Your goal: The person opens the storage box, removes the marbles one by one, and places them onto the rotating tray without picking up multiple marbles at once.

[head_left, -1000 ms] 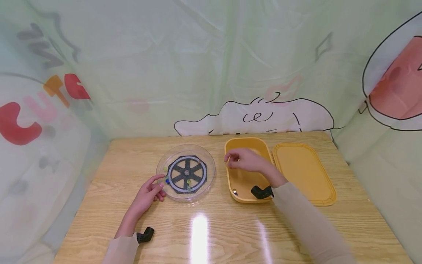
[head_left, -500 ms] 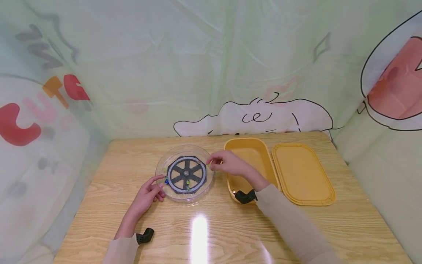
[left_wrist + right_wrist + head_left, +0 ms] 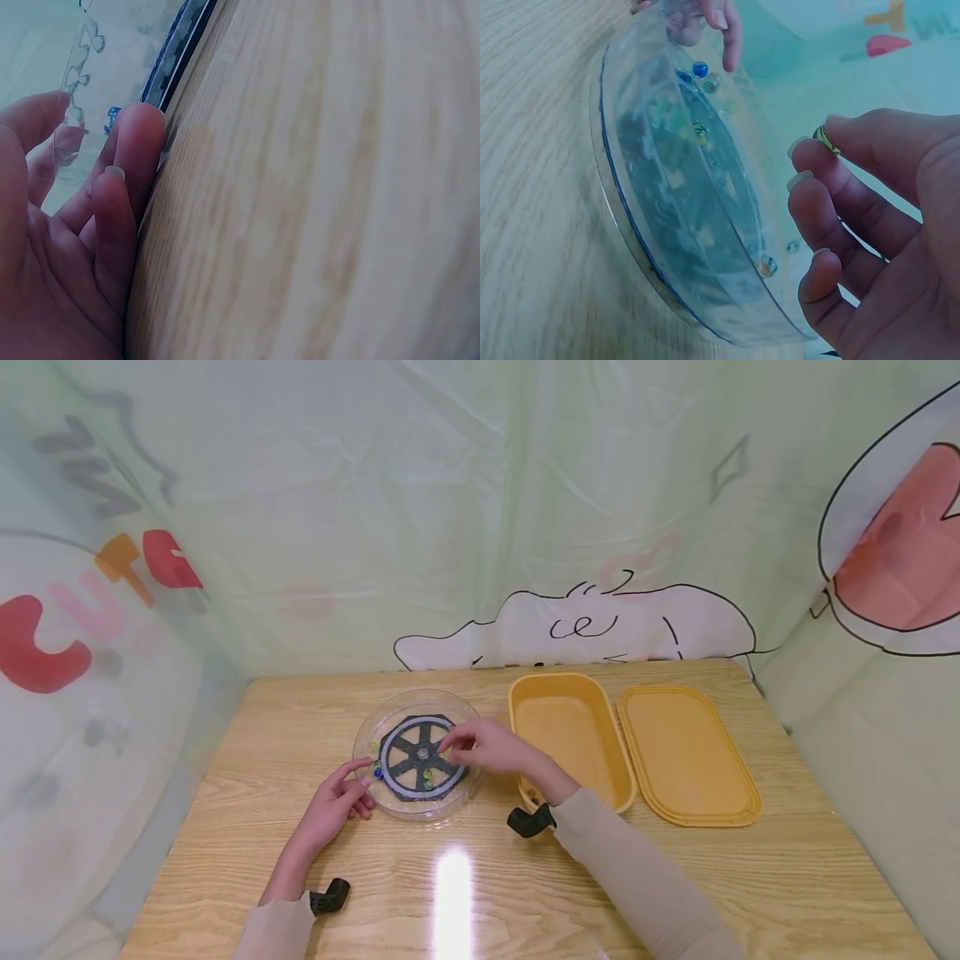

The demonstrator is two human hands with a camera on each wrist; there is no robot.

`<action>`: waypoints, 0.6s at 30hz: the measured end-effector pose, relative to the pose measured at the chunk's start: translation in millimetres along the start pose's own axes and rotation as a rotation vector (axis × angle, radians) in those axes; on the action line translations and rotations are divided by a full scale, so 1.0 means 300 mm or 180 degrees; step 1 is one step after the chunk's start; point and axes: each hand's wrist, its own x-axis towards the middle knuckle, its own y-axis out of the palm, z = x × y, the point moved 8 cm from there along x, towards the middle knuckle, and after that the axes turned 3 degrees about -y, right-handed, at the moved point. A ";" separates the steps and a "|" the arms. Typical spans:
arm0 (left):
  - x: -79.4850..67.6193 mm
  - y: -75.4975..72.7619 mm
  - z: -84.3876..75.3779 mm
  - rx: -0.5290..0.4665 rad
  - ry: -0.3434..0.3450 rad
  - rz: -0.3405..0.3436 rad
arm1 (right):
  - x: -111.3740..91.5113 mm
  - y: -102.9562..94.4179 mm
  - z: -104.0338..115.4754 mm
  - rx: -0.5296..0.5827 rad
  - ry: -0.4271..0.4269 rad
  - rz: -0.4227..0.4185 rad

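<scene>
In the head view, a clear round dish (image 3: 424,810) holds a dark octagonal base with a spoked wheel (image 3: 423,754) and several glass marbles, among them a blue marble (image 3: 378,773). At the dish's left side my left hand (image 3: 333,806) holds the rim, index finger reaching over it and other fingers bent against the wall. My right hand (image 3: 491,747) is above the dish's right part. In the right wrist view, its thumb and index finger pinch a yellow-green marble (image 3: 823,139); another marble (image 3: 767,265) lies low in the dish.
Right of the dish stands a yellow bin (image 3: 566,731), its near left corner partly hidden by the right wrist and its camera mount (image 3: 531,820). A flat yellow lid (image 3: 690,756) lies beside it on the wooden table (image 3: 375,885). A printed curtain (image 3: 360,527) hangs behind.
My right hand has moved left from above the yellow bin to above the clear dish, carrying the marble. The left hand has stayed at the dish's rim.
</scene>
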 end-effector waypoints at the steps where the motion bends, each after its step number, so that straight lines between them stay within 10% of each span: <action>1: 0.000 0.000 0.000 -0.0004 -0.0015 -0.0008 | 0.002 0.004 0.001 -0.0014 -0.0005 -0.0001; 18: 0.003 0.000 0.008 -0.0032 0.0033 0.0004 | -0.015 -0.031 -0.024 0.0033 0.0249 -0.0073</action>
